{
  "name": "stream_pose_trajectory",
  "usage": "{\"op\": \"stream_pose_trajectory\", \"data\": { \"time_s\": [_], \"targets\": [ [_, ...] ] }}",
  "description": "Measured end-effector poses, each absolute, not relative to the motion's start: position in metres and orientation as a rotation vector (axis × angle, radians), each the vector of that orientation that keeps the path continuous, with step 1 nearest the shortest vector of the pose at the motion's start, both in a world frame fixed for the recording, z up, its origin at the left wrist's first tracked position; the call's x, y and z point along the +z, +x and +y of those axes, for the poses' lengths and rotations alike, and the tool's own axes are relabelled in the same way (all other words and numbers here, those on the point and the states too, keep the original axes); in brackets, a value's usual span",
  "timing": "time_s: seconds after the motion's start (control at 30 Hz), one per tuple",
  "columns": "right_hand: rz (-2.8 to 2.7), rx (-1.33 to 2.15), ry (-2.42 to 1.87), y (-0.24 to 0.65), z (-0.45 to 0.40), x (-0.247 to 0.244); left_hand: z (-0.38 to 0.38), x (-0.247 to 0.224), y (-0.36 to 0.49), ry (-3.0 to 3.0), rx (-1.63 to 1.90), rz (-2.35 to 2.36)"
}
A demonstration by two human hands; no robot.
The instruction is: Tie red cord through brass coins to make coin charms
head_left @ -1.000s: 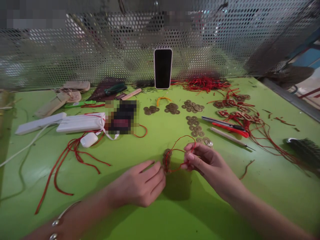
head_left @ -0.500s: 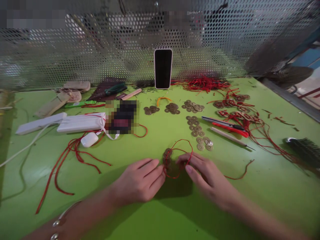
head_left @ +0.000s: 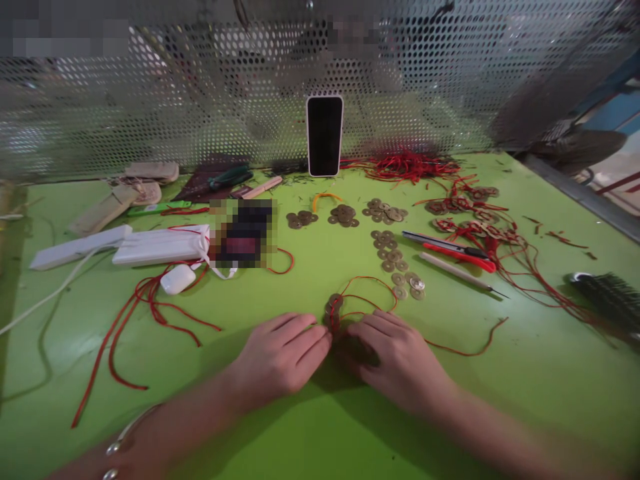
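Coins [head_left: 335, 305] being laced with red cord [head_left: 463, 353].
The coins lay about midway between the side edges of the green surface [head_left: 300, 280], their near end pinched by the left hand [head_left: 283, 350]. The right hand [head_left: 400, 350] was curled over the cord; its grip could not be told. Threading appeared to be in hand; the next move seemed to call for the loose loop to be drawn snug. No container could be identified.

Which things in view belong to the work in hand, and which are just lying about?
Likely part of the work:
corded coins at the left hand's fingertips
red cord loop by the right hand
loose coins
utility knife and pointed tool, both unheld

Apparently just lying about:
upright phone
white earbud-style case
black brush
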State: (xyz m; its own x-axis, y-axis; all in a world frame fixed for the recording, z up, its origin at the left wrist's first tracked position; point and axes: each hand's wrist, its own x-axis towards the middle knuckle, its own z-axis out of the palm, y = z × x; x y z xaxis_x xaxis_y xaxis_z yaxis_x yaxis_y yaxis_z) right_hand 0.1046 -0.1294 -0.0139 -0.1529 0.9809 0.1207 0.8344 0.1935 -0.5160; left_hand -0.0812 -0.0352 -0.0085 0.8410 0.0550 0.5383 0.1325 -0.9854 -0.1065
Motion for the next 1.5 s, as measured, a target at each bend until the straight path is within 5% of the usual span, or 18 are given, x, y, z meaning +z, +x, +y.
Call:
{"op": "stream_pose_trajectory", "data": {
  "time_s": [1.5],
  "targets": [
    [-1.61,0.848,-1.848,0.081,-0.129,-0.007,-0.036,-0.015,-0.077,-3.141,-0.851,-0.357]
  ]
}}
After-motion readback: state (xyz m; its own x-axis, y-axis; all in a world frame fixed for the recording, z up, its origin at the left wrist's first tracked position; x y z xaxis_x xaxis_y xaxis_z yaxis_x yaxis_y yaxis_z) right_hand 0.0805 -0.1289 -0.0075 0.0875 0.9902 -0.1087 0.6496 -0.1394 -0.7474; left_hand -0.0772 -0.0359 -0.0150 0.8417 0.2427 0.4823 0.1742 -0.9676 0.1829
